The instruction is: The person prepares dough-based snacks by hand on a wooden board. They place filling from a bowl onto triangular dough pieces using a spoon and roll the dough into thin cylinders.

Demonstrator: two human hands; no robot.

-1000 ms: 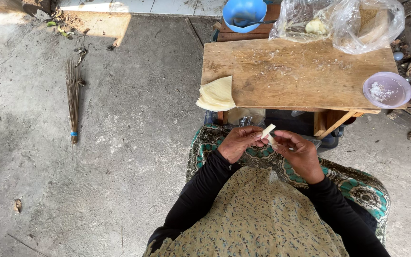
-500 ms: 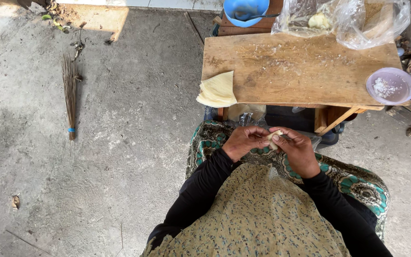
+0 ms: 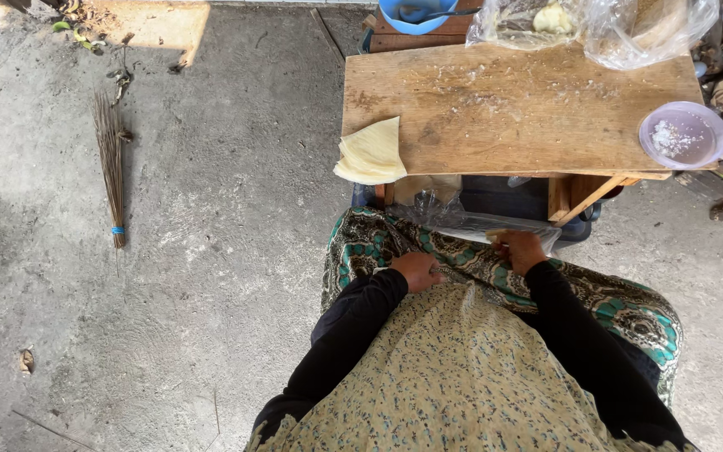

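Since the earlier frame the hands have parted and dropped to the lap below the table's (image 3: 462,142) near edge, the left hand (image 3: 416,270) resting curled and apparently empty, the right hand (image 3: 519,249) pinching a pale wrapper piece (image 3: 495,237) whose long axis runs leftward over the clear plastic sheet (image 3: 462,222).

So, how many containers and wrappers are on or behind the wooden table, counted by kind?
Bowls: 2, a blue bowl and a purple bowl
Clear plastic bags: 2, one and another
Pale folded wrappers: 1
Total: 5
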